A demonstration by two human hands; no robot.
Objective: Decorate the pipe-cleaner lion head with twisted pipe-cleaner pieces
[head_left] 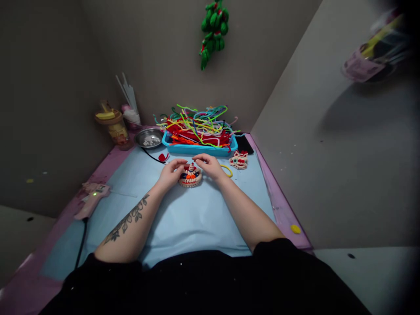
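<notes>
A small round craft piece (190,178) of cream, orange, dark blue and red fuzzy stems sits on the blue cloth, a red tip on its peaked top. My left hand (172,175) has its fingers curled around the left side of this piece, thumb against it. Just above its right side, my right hand (208,166) has thumb and fingertips drawn close together beside the red tip. Anything between those fingertips is too small to make out. To the right lies a yellow loop (227,171), partly behind my right hand.
A blue tray (200,150) heaped with colourful pipe cleaners stands at the back. Left of it are a metal bowl (150,138) and a lidded cup (116,129). A glue gun (93,197) with a lit green light lies left. A cream-and-red craft face (239,160) rests right.
</notes>
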